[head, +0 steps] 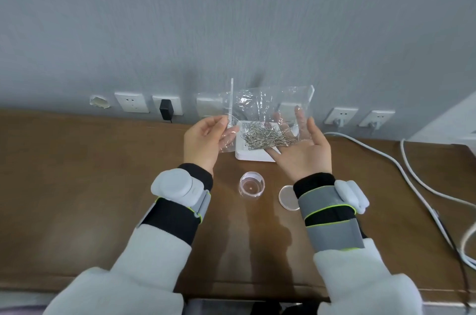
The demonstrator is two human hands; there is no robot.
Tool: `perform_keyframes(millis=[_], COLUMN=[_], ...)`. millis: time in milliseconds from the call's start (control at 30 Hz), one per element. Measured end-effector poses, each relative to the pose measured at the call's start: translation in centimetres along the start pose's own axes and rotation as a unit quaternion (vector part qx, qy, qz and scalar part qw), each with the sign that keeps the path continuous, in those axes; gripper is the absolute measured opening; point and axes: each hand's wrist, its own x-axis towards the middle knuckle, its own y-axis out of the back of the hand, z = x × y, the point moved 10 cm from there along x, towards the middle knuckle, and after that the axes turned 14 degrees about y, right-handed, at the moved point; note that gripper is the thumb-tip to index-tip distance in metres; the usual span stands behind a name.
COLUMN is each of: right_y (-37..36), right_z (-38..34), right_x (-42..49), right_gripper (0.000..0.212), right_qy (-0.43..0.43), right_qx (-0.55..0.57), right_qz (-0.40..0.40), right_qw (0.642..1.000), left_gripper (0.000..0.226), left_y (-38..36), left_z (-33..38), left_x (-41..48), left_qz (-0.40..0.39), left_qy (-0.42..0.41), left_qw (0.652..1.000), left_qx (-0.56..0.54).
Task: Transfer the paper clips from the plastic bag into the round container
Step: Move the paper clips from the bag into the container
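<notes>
A clear plastic bag (268, 106) is held up above the table between both hands. A heap of silver paper clips (268, 135) lies inside it near the bottom. My left hand (206, 142) pinches the bag's left edge between thumb and fingers. My right hand (304, 149) lies palm up under the bag's right side, fingers straight, carrying the clips. Below the hands the round clear container (252, 186) stands upright on the table with its top uncovered. Its round lid (288, 197) lies flat just to the right, partly behind my right wrist.
A white box (253, 156) sits on the brown table (77, 173) behind the container, under the bag. Wall sockets (132, 102) line the back edge, one with a black plug (166, 108). White cables (401, 167) run across the table's right side.
</notes>
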Motion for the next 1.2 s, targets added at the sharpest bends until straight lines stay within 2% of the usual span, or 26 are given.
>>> perform_keyframes(millis=[100, 233, 367, 567, 667, 800, 867, 967, 1000, 1100, 1200], right_y=[-0.2, -0.1, -0.4, -0.2, 0.0, 0.6, 0.9, 0.9, 1.0, 1.2, 1.0], right_z=[0.2, 0.5, 0.2, -0.5, -1.4, -1.7, -1.5, -1.2, -1.0, -0.9, -0.8], right_x=[0.1, 0.0, 0.0, 0.1, -0.1, -0.4, -0.3, -0.2, -0.3, -0.3, -0.3], right_gripper=[0.052, 0.044, 0.048, 0.027, 0.015, 0.005, 0.013, 0.045, 0.044, 0.026, 0.044], right_qy=[0.007, 0.023, 0.049, 0.063, 0.105, 0.119, 0.108, 0.098, 0.096, 0.096, 0.103], right_qx=[0.016, 0.020, 0.004, -0.013, -0.036, -0.006, 0.009, 0.006, -0.001, -0.022, -0.035], right_qz=[-0.007, -0.006, -0.021, -0.015, -0.005, 0.026, 0.034, 0.033, 0.037, 0.040, 0.027], right_qw=[1.000, 1.000, 0.999, 0.998, 0.994, 0.993, 0.993, 0.995, 0.995, 0.994, 0.994], left_gripper=[0.007, 0.009, 0.010, 0.006, 0.005, 0.005, 0.004, 0.008, 0.010, 0.014, 0.012], left_y=[-0.1, 0.3, 0.2, -0.8, -1.1, -1.9, -2.1, -2.4, -2.5, -2.4, -2.1], left_z=[0.1, 0.1, -0.1, -0.3, -0.4, -0.5, -0.2, 0.6, 0.8, 0.8, 1.0], left_x=[0.0, 0.0, 0.1, 0.2, 0.1, -0.3, -0.3, -0.5, -0.6, -0.7, -0.7], left_qz=[0.004, 0.027, 0.028, -0.004, 0.000, 0.001, 0.006, -0.001, -0.005, 0.005, 0.019], left_qy=[0.000, -0.001, -0.003, -0.001, -0.004, -0.016, -0.028, -0.055, -0.063, -0.067, -0.080], left_qw=[1.000, 0.999, 0.998, 0.998, 0.996, 0.993, 0.991, 0.990, 0.989, 0.988, 0.983], left_qx=[0.006, 0.042, 0.061, 0.070, 0.090, 0.117, 0.130, 0.129, 0.130, 0.142, 0.162])
